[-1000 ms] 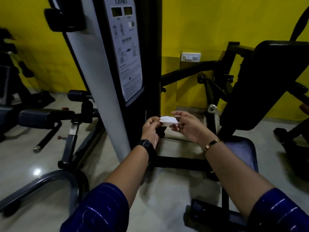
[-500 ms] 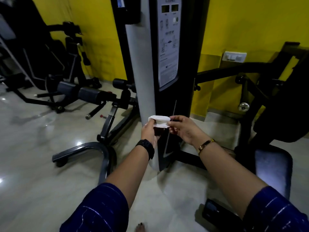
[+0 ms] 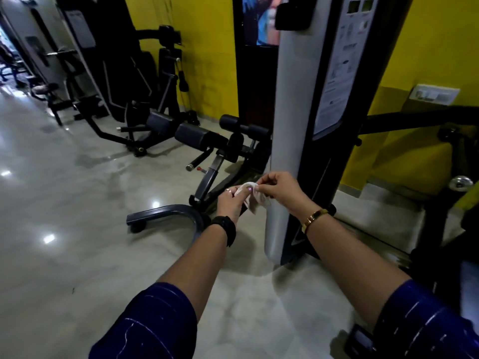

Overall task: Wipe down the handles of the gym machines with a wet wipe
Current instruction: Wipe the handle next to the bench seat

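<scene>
Both forearms extend forward from rolled blue sleeves (image 3: 145, 325), converging at waist level in front of the lower part of a machine's grey upright column (image 3: 293, 112). The left hand (image 3: 230, 200) is turned with its back toward the camera, its fingers curled round the left portion of the wet wipe (image 3: 255, 200); a ring (image 3: 228, 190) is noted on one finger and a black watch (image 3: 225, 226) on the wrist. The right hand (image 3: 280, 189) is set slightly higher, thumb and forefinger pinching the wipe's upper right edge, the remaining fingers bent inward; a gold bracelet (image 3: 315, 216) sits on that wrist. The wipe is white, small and crumpled, its top draped over the left fingers, its lower part hanging in creased folds that appear grey in shadow. It is held between the two hands, above the polished floor (image 3: 77, 229); whether it touches the column behind cannot be determined. The column carries an instruction placard (image 3: 339, 73). To the left stands a black bench with roller pads (image 3: 197, 133) on a curved base foot (image 3: 168, 213). The walls (image 3: 207, 60) are yellow.
</scene>
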